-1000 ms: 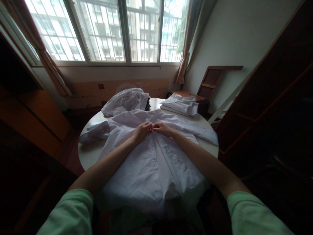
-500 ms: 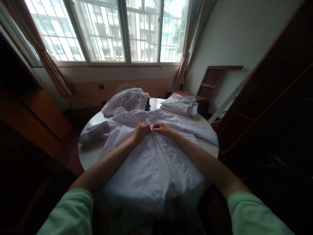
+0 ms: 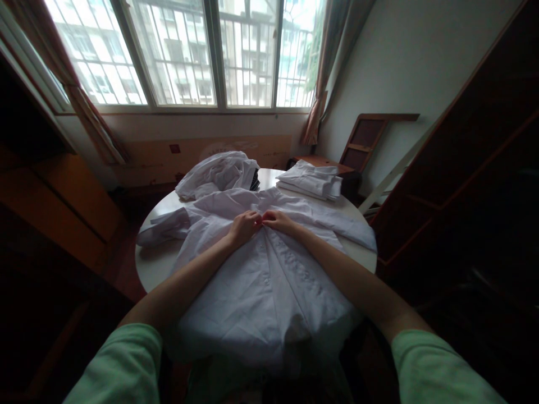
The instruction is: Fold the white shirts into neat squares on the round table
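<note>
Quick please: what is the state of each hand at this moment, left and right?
Left hand: closed, pinching the front placket of the white shirt near the collar.
Right hand: closed, pinching the same placket, fingertips meeting the left hand's.

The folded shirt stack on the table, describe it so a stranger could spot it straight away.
On the round white table, look to the far right edge, past both hands. The folded shirt stack is flat and squared, unlike the crumpled white heap left of it.
</note>
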### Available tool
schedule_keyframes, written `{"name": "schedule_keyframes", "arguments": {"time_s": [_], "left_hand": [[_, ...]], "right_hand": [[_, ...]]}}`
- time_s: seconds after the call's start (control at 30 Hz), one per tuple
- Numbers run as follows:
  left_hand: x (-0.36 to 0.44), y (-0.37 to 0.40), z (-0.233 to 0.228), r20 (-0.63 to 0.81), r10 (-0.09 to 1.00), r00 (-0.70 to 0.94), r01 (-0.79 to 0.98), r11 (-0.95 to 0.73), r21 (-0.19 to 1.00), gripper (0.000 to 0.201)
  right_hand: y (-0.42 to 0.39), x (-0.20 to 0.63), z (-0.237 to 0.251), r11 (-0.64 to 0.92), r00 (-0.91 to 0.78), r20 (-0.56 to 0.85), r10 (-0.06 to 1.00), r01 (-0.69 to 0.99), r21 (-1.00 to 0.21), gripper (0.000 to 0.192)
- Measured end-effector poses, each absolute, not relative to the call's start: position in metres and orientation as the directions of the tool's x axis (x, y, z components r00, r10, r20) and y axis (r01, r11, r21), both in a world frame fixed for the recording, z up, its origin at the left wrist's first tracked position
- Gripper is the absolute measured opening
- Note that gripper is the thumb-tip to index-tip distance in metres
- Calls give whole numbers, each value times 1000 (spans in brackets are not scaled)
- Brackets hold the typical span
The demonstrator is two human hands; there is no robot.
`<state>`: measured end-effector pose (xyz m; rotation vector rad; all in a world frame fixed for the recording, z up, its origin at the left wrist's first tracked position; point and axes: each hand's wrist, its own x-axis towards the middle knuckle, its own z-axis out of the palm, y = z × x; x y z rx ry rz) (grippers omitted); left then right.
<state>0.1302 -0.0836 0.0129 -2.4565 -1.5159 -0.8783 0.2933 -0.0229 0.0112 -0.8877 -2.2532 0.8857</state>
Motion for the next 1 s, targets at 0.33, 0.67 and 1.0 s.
{"name": "schedule_keyframes", "arguments": {"time_s": [0.33,0.67,1.0], "left_hand": [[131,-85,14,543,754,370,853,-508,123,10],[131,-84,14,519,770,372,869,-485,96,12],[132,-88,16,513,777,366,894,-447,40,13]], "right_hand": [[-23,295,9,710,-702,336,628,340,-617,17],[-24,291,15,726,-708,270,652,482,-490,19],[-31,290,19,771,-728,268,631,548,-325,19]]}}
